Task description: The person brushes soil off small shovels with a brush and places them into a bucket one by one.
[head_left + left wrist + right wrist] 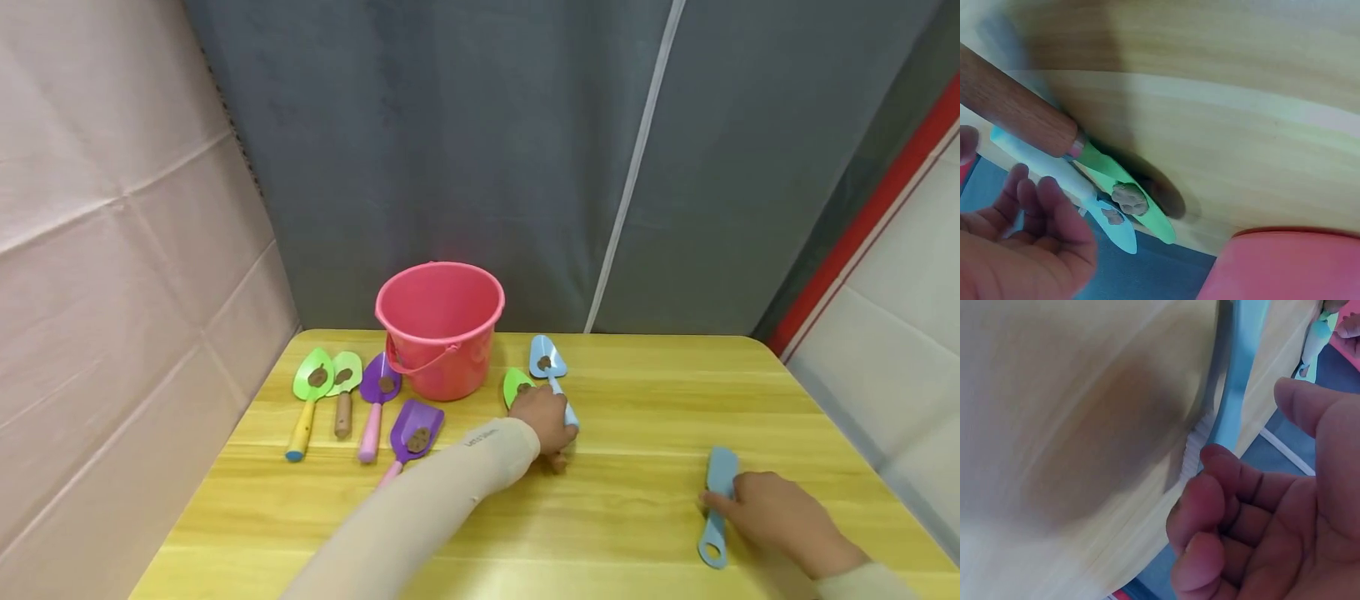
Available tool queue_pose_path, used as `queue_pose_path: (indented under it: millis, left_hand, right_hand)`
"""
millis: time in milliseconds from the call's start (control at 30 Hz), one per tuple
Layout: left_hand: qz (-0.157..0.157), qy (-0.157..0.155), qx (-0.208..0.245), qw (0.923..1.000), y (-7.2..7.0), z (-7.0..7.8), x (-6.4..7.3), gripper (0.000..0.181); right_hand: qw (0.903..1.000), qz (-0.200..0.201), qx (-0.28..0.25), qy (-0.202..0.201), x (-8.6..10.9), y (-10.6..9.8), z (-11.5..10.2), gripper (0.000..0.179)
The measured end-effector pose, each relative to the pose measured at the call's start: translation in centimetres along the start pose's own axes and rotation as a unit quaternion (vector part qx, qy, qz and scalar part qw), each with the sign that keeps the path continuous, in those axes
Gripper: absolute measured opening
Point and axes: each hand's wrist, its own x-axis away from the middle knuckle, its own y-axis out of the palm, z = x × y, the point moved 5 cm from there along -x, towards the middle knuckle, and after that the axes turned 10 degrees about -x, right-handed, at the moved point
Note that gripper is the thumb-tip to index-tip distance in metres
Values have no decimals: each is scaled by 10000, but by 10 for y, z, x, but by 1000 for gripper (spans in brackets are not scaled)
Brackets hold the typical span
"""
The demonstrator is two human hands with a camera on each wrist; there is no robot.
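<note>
My left hand [542, 415] is over two small shovels right of the bucket, its fingers loosely bent. One is a green shovel [1159, 222] with a wooden handle [1016, 103]. The other is a light blue shovel [546, 357]. Each blade carries a brown lump [1130, 199]. In the left wrist view the fingertips [1047, 190] show beside the handles, not wrapped round them. At the front right, my right hand [780, 512] is at a blue brush [722, 473] with white bristles [1194, 447]. Its fingertips [1219, 462] are right at the brush's edge; the thumb stands apart.
A pink bucket [468, 358] stands at the back of the wooden table [637, 517]. Left of it lie a green shovel [303, 425], a pale green one [343, 412] and two purple ones [372, 425], also with brown lumps. A grey curtain [465, 150] hangs behind.
</note>
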Motion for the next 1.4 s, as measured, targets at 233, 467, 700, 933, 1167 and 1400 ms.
queue_pose_path:
  millis: [233, 467, 700, 933, 1167, 1400]
  left_hand:
    - [-720, -514, 217, 9958, 9, -12, 7, 41]
    - [-1225, -959, 587, 9861, 24, -26, 10, 44]
    - [-1625, -1179, 989, 9746, 27, -33, 23, 39]
    - [-1606, -1391, 1049, 9715, 29, -42, 36, 39]
    - [-1366, -1243, 954, 9782, 28, -51, 43, 32]
    - [-932, -973, 822, 9875, 36, -67, 43, 30]
  right_hand:
    - [9997, -177, -41, 151, -1, 6, 1, 53]
    - [9995, -301, 5, 47, -4, 9, 0, 42]
    - [9990, -449, -5, 52, -6, 15, 4, 34]
    - [9991, -423, 8, -45, -11, 16, 9, 33]
    - [9992, -275, 83, -286, -11, 13, 10, 35]
    - [9991, -256, 58, -328, -10, 12, 10, 35]
